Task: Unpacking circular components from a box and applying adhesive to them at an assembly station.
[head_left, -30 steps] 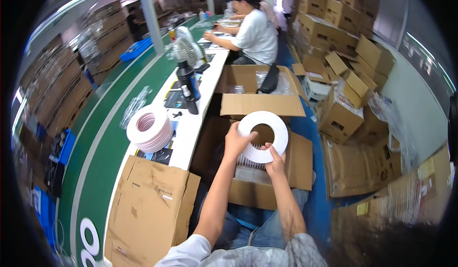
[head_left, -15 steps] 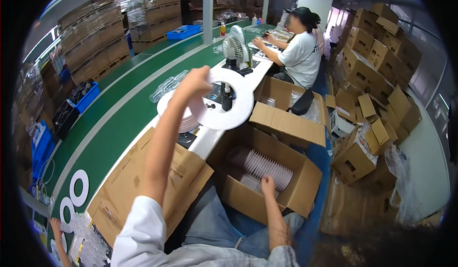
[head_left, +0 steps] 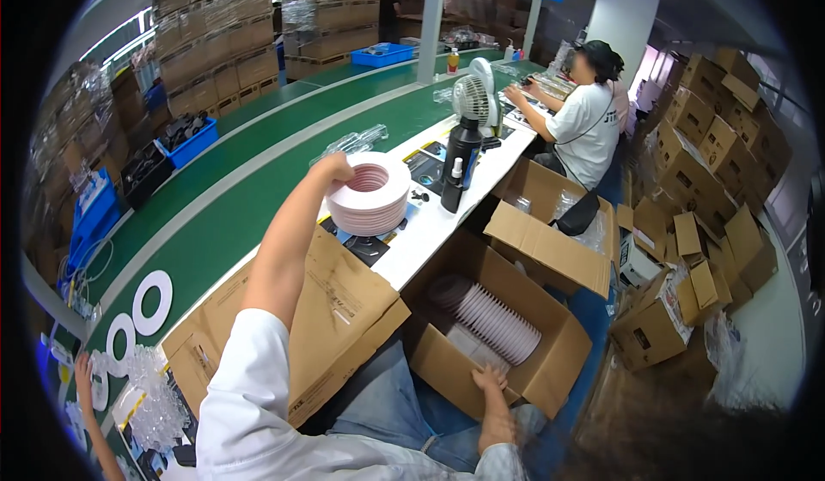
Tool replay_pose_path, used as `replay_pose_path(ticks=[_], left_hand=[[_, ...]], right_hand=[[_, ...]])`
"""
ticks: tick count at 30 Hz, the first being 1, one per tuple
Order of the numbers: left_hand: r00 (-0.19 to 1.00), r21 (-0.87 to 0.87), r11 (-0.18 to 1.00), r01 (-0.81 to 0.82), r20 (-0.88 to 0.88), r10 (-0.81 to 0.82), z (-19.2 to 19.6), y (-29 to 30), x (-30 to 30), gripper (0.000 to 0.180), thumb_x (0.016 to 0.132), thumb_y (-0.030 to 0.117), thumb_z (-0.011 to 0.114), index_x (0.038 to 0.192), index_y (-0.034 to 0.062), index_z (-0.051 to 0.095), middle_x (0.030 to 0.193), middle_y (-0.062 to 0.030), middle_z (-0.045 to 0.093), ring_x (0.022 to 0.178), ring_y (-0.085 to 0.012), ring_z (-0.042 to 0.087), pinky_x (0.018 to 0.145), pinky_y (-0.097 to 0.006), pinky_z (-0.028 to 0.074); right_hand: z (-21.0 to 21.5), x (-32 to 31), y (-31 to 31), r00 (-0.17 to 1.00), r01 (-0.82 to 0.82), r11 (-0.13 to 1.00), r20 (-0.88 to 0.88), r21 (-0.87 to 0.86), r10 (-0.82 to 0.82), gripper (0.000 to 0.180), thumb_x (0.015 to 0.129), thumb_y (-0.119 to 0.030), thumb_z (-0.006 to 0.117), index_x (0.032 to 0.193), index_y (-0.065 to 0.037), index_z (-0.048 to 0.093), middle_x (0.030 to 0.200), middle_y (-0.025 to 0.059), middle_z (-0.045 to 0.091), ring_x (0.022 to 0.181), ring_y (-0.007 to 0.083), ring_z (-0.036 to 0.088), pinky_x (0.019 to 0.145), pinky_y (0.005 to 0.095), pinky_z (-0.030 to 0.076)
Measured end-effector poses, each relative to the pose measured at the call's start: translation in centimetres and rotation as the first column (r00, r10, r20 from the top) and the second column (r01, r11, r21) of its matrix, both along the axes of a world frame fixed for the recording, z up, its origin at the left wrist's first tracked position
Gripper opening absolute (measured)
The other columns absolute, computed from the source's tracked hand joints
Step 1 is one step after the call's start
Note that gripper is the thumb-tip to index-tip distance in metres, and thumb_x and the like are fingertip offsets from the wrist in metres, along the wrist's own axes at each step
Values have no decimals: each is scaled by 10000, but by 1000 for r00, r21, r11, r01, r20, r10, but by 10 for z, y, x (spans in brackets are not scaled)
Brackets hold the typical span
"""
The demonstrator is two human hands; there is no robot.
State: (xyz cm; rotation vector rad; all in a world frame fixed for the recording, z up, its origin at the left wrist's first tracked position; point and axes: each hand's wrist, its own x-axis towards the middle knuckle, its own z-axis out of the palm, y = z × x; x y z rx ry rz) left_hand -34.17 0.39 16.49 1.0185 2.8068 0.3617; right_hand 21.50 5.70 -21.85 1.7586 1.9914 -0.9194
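Note:
My left hand is closed on the edge of the top white ring, which lies on a stack of like rings on the white tabletop. My right hand is low at the near wall of an open cardboard box, its fingers apart and slightly blurred. Inside that box a long row of white rings lies on its side, close beyond my right hand. A sheet of clear plastic lies next to the row.
A flattened carton covers the near table. Beyond the stack stand a black bottle, a small spray bottle and a fan. Loose rings lie on the green belt. A co-worker sits at the far right; another person's hand shows lower left.
My left hand has brought the raised ring down onto the stack. My right hand has drawn back from the ring row to the box's near wall. The view has shifted left.

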Motion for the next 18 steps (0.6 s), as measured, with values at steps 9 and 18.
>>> replay_pose_path(ticks=[9,18], left_hand=[[995,106,994,-6,-102,17,-10,1,9,325,665,125,617,966,38,704,1040,-180,666,978,-292,651,796,-373,534],[995,247,967,-66,91,45,0,-4,33,316,743,152,656,1043,59,692,1154,-165,628,1084,-299,605,898,-357,498]], right_hand=[[-23,12,26,937,2,998,-348,67,22,630,821,-436,556,1338,-87,467,1419,204,371,1326,307,346,1080,411,256],[85,6,50,791,-75,994,-603,76,105,340,862,-119,531,1175,-2,591,958,50,623,798,123,561,676,242,455]])
